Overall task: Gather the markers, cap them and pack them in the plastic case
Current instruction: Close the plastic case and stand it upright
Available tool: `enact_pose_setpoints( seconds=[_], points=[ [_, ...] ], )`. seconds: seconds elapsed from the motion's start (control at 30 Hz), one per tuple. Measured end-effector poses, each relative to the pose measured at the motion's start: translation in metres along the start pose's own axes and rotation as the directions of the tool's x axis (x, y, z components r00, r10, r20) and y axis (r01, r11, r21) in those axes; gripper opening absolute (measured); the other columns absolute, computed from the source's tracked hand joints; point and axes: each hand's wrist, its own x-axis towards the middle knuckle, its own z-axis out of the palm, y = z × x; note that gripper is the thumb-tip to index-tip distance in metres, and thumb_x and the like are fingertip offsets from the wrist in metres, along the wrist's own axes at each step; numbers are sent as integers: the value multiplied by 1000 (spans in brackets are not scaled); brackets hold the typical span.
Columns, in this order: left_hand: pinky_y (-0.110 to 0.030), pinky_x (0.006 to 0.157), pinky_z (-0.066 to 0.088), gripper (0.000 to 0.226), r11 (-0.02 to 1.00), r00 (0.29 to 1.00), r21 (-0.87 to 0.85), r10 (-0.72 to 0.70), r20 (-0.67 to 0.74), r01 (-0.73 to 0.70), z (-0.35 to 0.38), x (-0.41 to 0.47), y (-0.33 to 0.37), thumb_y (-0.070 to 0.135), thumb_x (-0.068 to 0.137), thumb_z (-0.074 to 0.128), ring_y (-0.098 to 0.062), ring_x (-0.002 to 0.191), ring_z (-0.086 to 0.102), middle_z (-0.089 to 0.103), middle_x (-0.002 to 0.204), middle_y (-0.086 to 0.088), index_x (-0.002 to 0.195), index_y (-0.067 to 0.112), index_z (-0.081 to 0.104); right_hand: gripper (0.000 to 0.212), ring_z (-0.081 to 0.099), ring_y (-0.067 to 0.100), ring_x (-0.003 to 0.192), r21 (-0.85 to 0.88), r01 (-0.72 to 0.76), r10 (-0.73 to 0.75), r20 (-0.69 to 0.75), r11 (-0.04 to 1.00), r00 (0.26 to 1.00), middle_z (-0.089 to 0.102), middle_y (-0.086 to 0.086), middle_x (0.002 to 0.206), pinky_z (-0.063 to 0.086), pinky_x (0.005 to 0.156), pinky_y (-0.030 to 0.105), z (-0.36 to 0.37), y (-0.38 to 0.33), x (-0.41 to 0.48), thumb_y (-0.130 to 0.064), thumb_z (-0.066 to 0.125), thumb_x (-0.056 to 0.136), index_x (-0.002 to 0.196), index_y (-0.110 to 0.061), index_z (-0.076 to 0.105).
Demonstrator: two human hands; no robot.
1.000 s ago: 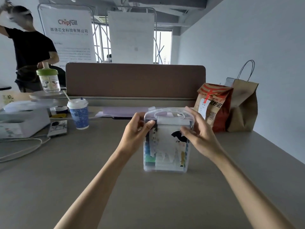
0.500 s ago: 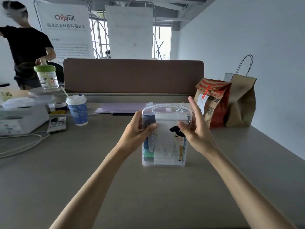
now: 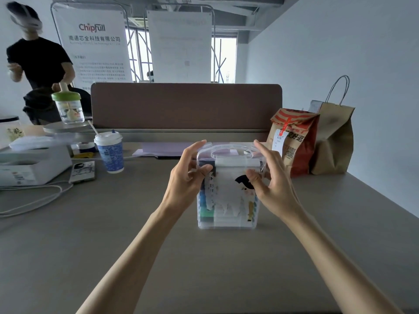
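On the desk (image 3: 108, 245), the plastic case (image 3: 227, 214) is standing upright between the left hand (image 3: 184, 184) and right hand (image 3: 273, 185), both pinching its upper corners.

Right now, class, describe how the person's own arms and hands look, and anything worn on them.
The left forearm and right forearm are bare, with no sleeves in view. The left hand and right hand wear no gloves; no ring, watch or bracelet shows.

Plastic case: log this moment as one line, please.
plastic case: upright on table, markers inside | left hand: pinches top-left corner | right hand: pinches top-right corner
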Motion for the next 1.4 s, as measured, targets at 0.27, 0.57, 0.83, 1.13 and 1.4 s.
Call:
enact_pose_setpoints(
  seconds=[0.27, 0.57, 0.83, 1.13, 1.4],
  points=[
    [-43, 69, 52, 49, 1000, 999, 21, 6, -33, -6, 2, -3, -4, 18, 89, 58, -40, 75, 51, 51, 88, -26, 127, 45, 44, 51, 49, 3, 119, 93, -76, 75, 23, 993, 997, 56, -5, 117, 43, 98, 22, -2, 3, 2, -35, 62, 91, 138, -21, 46],
    [-12, 62, 39, 49, 998, 999, 57, 17, -52, -14, 4, -8, -1, 2, 94, 56, -8, 59, 33, 39, 67, 4, 133, 31, 46, 51, 48, 3, 120, 136, -115, 111, 37, 984, 993, 55, -12, 119, 34, 98, 11, -1, 2, -1, -46, 58, 90, 137, -31, 44],
    [-38, 63, 46, 42, 995, 1000, 99, -4, 5, 3, -1, -4, 8, 5, 93, 55, -36, 66, 47, 48, 76, -15, 126, 31, 50, 54, 46, 2, 120, 145, -89, 85, 33, 985, 996, 55, -6, 119, 28, 98, 4, 2, 2, -2, -41, 56, 92, 141, -21, 43],
    [-29, 71, 51, 53, 994, 995, 51, -101, 4, 100, 13, -36, -17, 32, 95, 53, -19, 71, 56, 59, 83, -3, 141, 43, 30, 69, 44, -5, 113, 301, -262, 253, 68, 917, 965, 45, -18, 135, 36, 102, 29, 19, 4, -23, -23, 60, 96, 152, -31, 21],
    [-25, 75, 58, 37, 975, 968, 139, -197, 159, 176, 16, -58, -19, 20, 95, 57, 10, 85, 62, 63, 105, 11, 127, 13, 39, 57, 49, -1, 129, 287, -468, 408, 245, 836, 879, 49, -8, 143, 39, 111, 28, 10, -9, -60, -19, 57, 98, 144, -31, 27]
  ],
)
